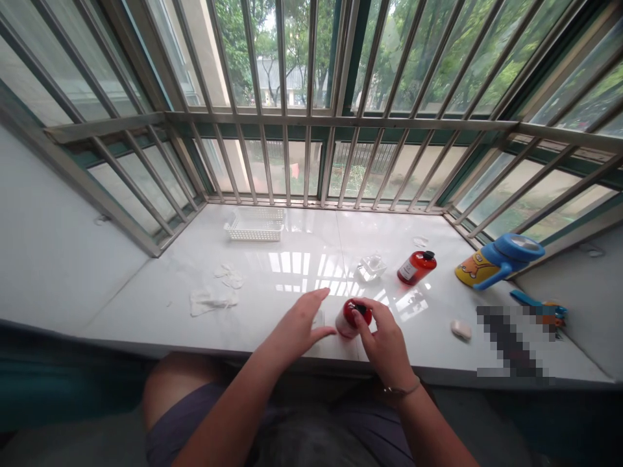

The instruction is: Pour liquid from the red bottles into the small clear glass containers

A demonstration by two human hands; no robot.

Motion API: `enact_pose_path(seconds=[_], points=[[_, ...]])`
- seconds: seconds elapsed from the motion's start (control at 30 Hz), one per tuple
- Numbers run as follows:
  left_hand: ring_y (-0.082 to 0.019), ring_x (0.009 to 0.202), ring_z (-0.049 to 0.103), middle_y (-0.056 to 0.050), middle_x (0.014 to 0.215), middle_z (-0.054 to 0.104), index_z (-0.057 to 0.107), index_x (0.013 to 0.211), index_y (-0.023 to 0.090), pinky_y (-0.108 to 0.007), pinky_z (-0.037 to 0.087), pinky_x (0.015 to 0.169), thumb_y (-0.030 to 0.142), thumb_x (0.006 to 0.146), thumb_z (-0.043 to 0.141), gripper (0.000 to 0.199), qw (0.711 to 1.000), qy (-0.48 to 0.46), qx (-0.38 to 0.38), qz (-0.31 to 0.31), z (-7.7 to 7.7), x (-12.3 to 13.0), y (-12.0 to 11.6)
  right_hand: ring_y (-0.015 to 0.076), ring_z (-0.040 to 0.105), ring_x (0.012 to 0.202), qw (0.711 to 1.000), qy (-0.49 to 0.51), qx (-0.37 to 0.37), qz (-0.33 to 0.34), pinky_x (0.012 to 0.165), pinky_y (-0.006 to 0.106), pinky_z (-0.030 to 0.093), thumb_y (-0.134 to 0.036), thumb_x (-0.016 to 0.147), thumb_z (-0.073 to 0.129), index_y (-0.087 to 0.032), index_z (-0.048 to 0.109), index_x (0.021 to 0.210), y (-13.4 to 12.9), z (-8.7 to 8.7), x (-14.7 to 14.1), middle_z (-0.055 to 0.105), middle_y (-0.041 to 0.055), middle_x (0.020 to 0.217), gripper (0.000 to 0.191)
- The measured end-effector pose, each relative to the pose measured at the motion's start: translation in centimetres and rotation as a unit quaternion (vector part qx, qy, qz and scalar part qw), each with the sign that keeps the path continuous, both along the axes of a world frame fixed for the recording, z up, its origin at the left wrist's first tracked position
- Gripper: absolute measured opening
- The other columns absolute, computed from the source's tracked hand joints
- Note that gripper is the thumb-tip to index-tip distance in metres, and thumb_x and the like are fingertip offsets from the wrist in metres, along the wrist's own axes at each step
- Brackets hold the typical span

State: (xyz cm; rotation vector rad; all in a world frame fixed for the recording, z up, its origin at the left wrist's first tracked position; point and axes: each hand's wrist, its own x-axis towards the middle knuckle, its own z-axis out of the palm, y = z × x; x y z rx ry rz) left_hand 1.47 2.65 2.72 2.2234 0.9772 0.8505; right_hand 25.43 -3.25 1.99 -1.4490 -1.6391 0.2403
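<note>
A red bottle (346, 322) with a black cap and a pale label stands near the front edge of the white sill. My right hand (384, 337) grips its cap between thumb and fingers. To the left of the bottle is my left hand (298, 327), its thumb and fingers spread apart and nothing in them. Partly hidden behind that hand lies a small pale flat thing (318, 319), too covered to name. Beyond the bottle sits a small clear container (370, 267). A second red bottle (416, 267) with a black cap stands farther back on the right.
A white perforated basket (256, 225) stands at the back left. Crumpled white tissues (211, 303) lie at left. On the right are a blue and yellow flask (499, 261), a white earbud-style case (461, 330) and a blue strap (530, 301). Metal window bars (335, 121) bound the sill.
</note>
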Motion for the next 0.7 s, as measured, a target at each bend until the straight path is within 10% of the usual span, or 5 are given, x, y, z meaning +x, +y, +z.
enact_pose_path(seconds=[0.1,0.2,0.3,0.7], points=[[-0.035,0.129,0.067,-0.014,0.134,0.074,0.068,0.137,0.022,-0.056,0.05,0.118,0.034,0.105,0.059,0.035,0.983,0.071,0.074,0.152,-0.5,-7.8,2.0,0.0296,0.068,0.116,0.999,-0.028,0.021,-0.035,0.102,0.048,0.056,-0.042,0.108,0.059,-0.028,0.069,0.128,-0.2,-0.3,2.1,0.074,0.0088,0.124,0.027],[-0.037,0.114,0.07,-0.018,0.117,0.078,0.075,0.117,0.015,-0.057,0.052,0.11,0.019,0.1,0.045,0.035,0.922,0.195,0.093,0.321,-1.9,-16.6,4.0,0.0294,0.069,0.113,0.996,-0.052,0.03,-0.073,0.102,0.047,0.056,-0.046,0.107,0.059,-0.026,0.069,0.129,-0.3,-0.7,4.5,0.075,0.0086,0.123,0.031],[-0.038,0.116,0.069,-0.02,0.123,0.077,0.075,0.118,0.011,-0.055,0.052,0.111,0.019,0.092,0.048,0.039,0.893,0.287,0.048,0.343,-3.5,-22.9,5.0,0.0302,0.07,0.11,0.99,-0.079,0.041,-0.112,0.1,0.047,0.056,-0.051,0.107,0.058,-0.024,0.071,0.128,0.0,-0.9,6.4,0.076,0.0098,0.12,0.036],[-0.04,0.115,0.069,-0.017,0.118,0.079,0.079,0.107,0.02,-0.053,0.055,0.103,0.037,0.086,0.058,0.034,0.917,0.309,0.016,0.252,-4.9,-26.9,6.0,0.03,0.07,0.11,0.98,-0.104,0.075,-0.153,0.1,0.046,0.056,-0.049,0.109,0.056,-0.022,0.07,0.128,0.8,-1.5,7.5,0.076,0.0116,0.12,0.036]])
